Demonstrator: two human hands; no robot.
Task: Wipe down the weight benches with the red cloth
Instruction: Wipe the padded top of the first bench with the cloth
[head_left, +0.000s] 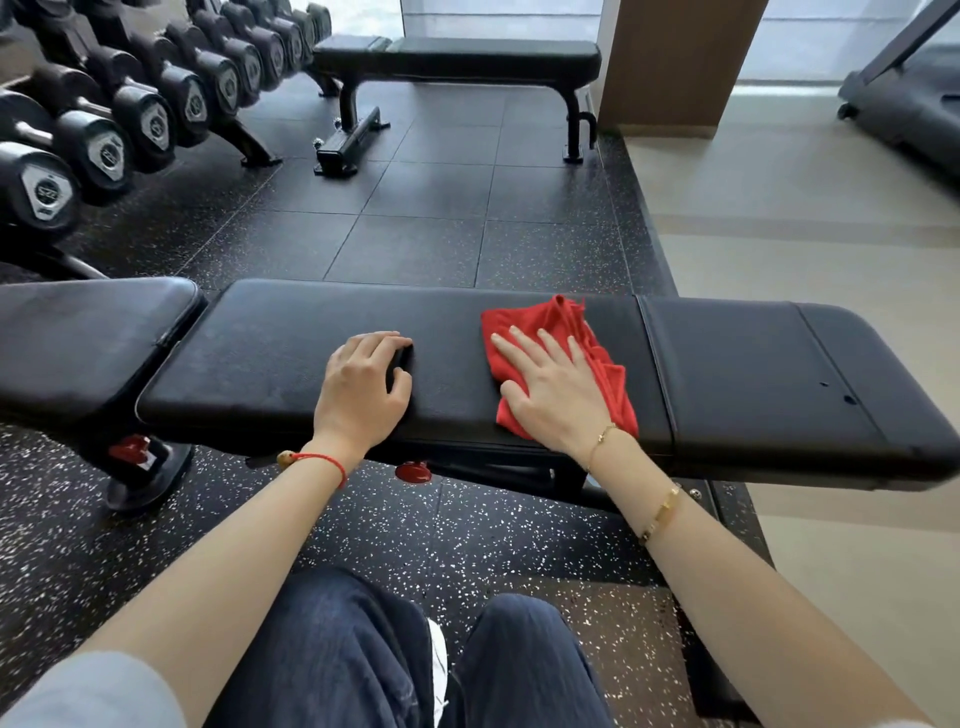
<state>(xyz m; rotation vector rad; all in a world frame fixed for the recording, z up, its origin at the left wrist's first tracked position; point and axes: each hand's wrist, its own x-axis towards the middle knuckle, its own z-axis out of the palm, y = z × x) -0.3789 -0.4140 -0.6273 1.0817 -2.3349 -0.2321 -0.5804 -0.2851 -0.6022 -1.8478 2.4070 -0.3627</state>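
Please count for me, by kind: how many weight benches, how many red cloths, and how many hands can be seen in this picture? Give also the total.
Weight benches: 2, the near bench and the far bench
Red cloths: 1, the red cloth under the flat right hand
Hands: 2, the right hand and the left hand, which rests on the near bench
Total: 5

2 black padded weight benches are seen: the near bench (415, 364) and the far bench (457, 60). 1 crumpled red cloth (566, 358) is laid on the near bench, toward its right end. 2 bare hands are counted, the left hand (363, 384) and the right hand (550, 389). About 10 black dumbbells (104, 140) are racked; further ones are cut off at the edge. 1 grey treadmill (904, 104) is partly shown.
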